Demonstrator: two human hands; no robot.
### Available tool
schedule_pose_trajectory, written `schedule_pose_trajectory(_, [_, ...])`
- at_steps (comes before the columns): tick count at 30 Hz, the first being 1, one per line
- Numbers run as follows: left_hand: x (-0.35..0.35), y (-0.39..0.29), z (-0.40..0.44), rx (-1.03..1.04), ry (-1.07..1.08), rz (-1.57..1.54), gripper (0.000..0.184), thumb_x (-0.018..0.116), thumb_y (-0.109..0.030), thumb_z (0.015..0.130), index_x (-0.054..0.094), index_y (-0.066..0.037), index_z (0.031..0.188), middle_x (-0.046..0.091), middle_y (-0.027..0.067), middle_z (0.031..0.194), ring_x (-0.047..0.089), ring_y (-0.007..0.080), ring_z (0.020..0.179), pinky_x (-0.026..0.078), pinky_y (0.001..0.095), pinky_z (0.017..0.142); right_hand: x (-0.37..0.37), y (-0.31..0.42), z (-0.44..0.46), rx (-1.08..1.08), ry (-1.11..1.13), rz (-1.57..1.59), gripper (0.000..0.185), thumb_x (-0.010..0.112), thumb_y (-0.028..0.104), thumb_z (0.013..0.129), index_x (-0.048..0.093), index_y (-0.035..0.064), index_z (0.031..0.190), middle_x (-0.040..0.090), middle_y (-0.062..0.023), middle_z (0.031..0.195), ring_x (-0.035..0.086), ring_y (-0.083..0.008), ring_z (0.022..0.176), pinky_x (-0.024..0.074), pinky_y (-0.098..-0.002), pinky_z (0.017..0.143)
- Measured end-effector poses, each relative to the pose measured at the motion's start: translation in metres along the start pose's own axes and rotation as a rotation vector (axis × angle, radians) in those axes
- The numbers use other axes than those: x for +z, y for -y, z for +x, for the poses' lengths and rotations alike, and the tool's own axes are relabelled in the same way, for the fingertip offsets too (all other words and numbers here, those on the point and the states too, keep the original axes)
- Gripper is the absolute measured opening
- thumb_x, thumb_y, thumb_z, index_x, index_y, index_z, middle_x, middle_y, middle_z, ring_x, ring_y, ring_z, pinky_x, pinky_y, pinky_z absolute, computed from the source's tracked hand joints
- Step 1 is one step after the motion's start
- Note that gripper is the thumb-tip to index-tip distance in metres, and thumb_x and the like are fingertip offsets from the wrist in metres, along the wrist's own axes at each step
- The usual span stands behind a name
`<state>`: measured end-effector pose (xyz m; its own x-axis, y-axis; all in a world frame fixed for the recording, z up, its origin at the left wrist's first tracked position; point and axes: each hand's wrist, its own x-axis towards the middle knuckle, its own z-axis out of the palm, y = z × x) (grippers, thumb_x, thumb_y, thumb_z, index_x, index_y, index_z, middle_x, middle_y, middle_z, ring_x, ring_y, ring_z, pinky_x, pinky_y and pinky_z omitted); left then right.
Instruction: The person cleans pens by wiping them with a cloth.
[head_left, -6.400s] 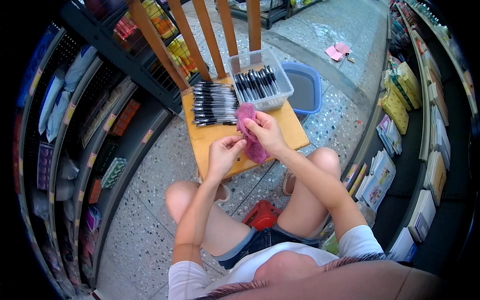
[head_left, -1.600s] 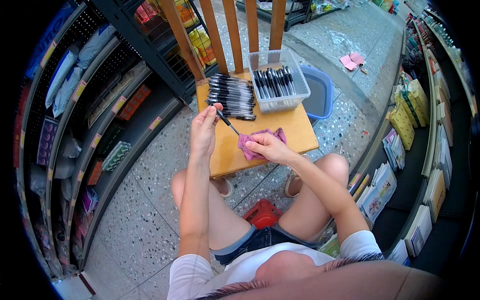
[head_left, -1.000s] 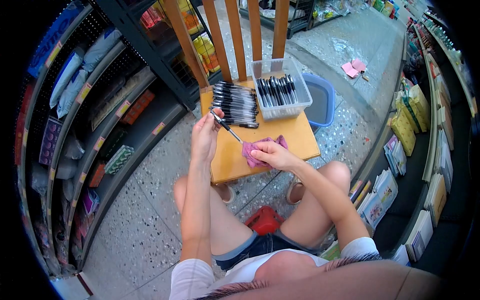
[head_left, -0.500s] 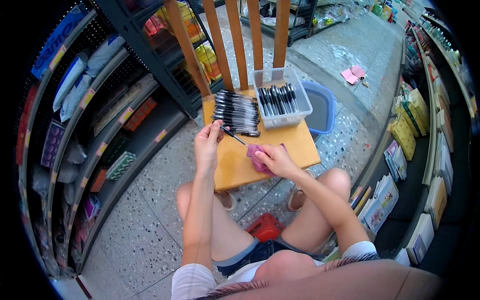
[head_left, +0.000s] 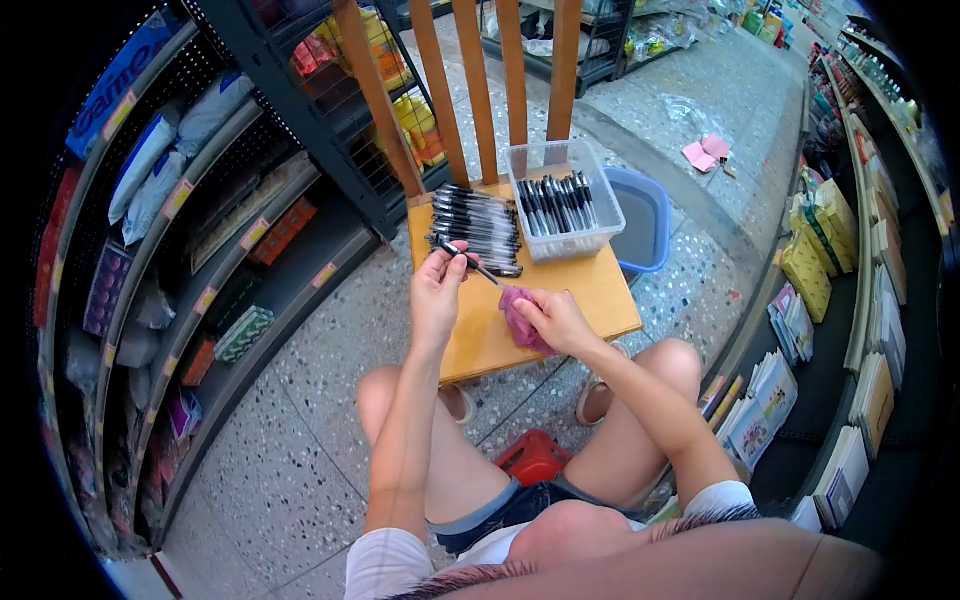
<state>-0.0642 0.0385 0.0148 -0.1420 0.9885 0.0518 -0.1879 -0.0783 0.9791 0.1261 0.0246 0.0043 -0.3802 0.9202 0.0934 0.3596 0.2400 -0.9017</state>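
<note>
My left hand [head_left: 440,285] pinches a black pen [head_left: 470,262] near its capped end, above the seat of a wooden chair [head_left: 475,345]. The pen slants down to the right into a purple cloth [head_left: 524,322]. That cloth is bunched in my right hand [head_left: 557,320], its fingers closed around it and the pen's lower end, which is hidden. Just beyond my left hand lies a row of several black-capped clear pens [head_left: 478,225] on the seat. A clear plastic box [head_left: 572,243] to its right holds several more pens [head_left: 558,203], standing tilted.
A blue basin [head_left: 645,225] sits on the floor right of the chair. Store shelves curve along the left [head_left: 250,235] and right [head_left: 850,330]. Pink paper [head_left: 706,152] lies on the floor ahead. Below me is a red stool [head_left: 533,458].
My left hand has moved right, closer to my right hand, and less of the pen shows between them. The cloth hangs more bunched below my right hand.
</note>
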Motion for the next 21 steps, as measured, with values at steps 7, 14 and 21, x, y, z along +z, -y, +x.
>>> schedule_pose_trajectory(7, [0.012, -0.002, -0.005, 0.127, 0.007, 0.025, 0.021, 0.05, -0.01, 0.092, 0.053, 0.002, 0.108, 0.063, 0.0059, 0.092, 0.059, 0.0112, 0.083, 0.044, 0.0218, 0.074, 0.005, -0.025, 0.004, 0.137, -0.024, 0.071, 0.023, 0.056, 0.022, 0.085, 0.063, 0.0002, 0.082, 0.059, -0.0121, 0.062, 0.056, -0.0162, 0.055, 0.0435, -0.0329, 0.055])
schedule_pose_trajectory(14, [-0.008, 0.007, 0.004, -0.16, -0.037, -0.163, 0.024, 0.048, -0.014, 0.093, 0.052, -0.001, 0.113, 0.062, 0.0059, 0.092, 0.06, 0.0134, 0.084, 0.044, 0.0228, 0.071, 0.007, -0.025, -0.002, -0.041, 0.009, 0.119, 0.022, 0.057, 0.018, 0.085, 0.058, -0.0003, 0.073, 0.056, -0.0113, 0.06, 0.053, -0.0195, 0.055, 0.0415, -0.0326, 0.054])
schedule_pose_trajectory(21, [-0.021, 0.021, 0.006, -0.386, 0.062, -0.351, 0.027, 0.047, -0.014, 0.093, 0.05, -0.004, 0.118, 0.061, 0.0051, 0.095, 0.059, 0.0142, 0.087, 0.045, 0.0253, 0.074, -0.005, -0.001, -0.003, -0.395, 0.158, 0.032, 0.016, 0.056, 0.008, 0.081, 0.052, 0.0023, 0.067, 0.054, -0.0087, 0.065, 0.052, -0.0252, 0.064, 0.0412, -0.0354, 0.062])
